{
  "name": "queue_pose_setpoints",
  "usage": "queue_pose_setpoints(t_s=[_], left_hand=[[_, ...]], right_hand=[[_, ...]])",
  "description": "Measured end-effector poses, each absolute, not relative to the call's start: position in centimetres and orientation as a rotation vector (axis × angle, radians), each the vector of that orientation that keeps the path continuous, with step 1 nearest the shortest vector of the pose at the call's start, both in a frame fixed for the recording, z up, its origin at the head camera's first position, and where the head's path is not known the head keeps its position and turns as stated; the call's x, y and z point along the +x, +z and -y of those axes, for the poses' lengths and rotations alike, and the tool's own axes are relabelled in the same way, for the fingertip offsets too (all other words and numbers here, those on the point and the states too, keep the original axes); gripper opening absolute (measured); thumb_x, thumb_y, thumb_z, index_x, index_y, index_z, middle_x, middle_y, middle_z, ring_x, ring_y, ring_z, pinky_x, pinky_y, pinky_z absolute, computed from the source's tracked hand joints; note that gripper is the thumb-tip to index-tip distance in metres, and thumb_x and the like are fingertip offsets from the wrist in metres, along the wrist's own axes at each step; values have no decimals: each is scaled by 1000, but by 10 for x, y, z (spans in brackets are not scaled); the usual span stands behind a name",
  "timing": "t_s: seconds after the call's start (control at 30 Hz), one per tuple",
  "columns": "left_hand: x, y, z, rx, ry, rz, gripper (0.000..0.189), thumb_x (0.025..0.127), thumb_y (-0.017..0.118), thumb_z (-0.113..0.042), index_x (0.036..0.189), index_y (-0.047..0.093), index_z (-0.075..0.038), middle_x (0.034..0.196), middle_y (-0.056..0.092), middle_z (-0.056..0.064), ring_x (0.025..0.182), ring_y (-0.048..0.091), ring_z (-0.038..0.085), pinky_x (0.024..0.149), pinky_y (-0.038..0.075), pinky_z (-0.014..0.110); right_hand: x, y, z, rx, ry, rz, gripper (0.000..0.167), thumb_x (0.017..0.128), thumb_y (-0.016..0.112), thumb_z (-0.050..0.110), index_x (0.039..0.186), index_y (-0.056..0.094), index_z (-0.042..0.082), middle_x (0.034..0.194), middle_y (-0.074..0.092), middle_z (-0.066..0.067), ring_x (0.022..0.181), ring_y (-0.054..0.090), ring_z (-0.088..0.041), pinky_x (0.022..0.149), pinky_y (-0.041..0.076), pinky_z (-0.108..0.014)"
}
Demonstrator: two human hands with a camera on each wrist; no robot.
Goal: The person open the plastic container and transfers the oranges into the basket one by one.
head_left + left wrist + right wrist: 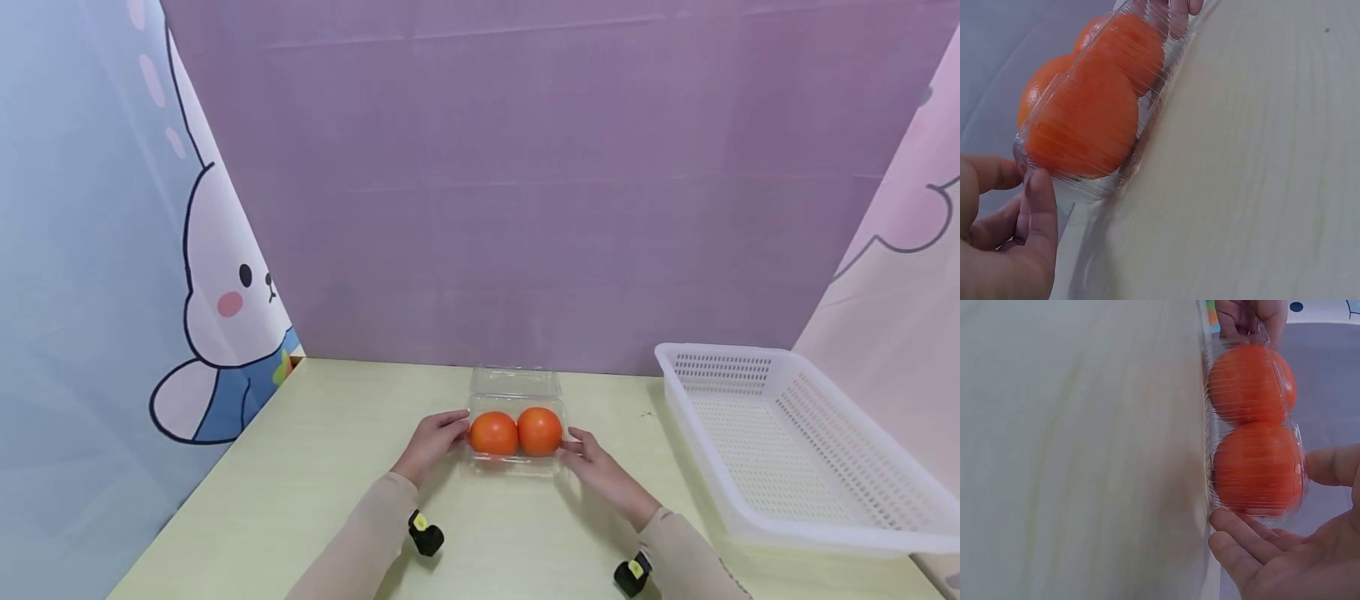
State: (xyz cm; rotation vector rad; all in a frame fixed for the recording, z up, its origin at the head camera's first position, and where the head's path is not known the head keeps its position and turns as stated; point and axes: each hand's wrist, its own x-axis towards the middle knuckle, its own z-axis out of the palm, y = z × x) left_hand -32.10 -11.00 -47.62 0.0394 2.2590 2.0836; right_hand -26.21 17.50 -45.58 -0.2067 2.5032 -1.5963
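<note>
A clear plastic clamshell box (517, 468) with its lid (515, 382) raised at the back is in the middle of the table. Two smooth, round orange-coloured fruits (493, 434) sit side by side in it; their exact kind is unclear. At the box's left end, my left hand (433, 443) pinches the rim between thumb and fingers, also seen in the left wrist view. My right hand (597, 473) holds the opposite end; in the right wrist view its thumb (1333, 465) is at the rim and its fingertips (1225, 526) touch low on the end wall.
A white perforated plastic basket (780, 454) stands on the right side of the pale wood-grain table (300, 500). Behind is a purple cloth (555, 183). Printed cloths hang at the left (82, 292) and right (900, 325).
</note>
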Motion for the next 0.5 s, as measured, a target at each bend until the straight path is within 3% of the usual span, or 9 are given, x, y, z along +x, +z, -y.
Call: queue_pose_setpoints(t_s=[0.13, 0.5], left_hand=[[-321, -476, 110, 25, 2125, -2215, 36, 100, 61, -10, 131, 60, 9, 104, 69, 10, 85, 62, 11, 80, 57, 28], [-320, -478, 109, 25, 2163, -2176, 36, 100, 60, -8, 131, 60, 9, 103, 68, 9, 84, 61, 11, 77, 56, 24]], right_hand=[[-263, -456, -176, -184, -1583, -2508, 66, 104, 52, 29, 152, 25, -7, 143, 47, -28, 130, 47, -44, 107, 35, -63], [-263, -456, -178, -195, -1556, -2568, 73, 102, 57, 36, 153, 25, -5, 145, 45, -26, 130, 46, -44, 105, 40, -60]])
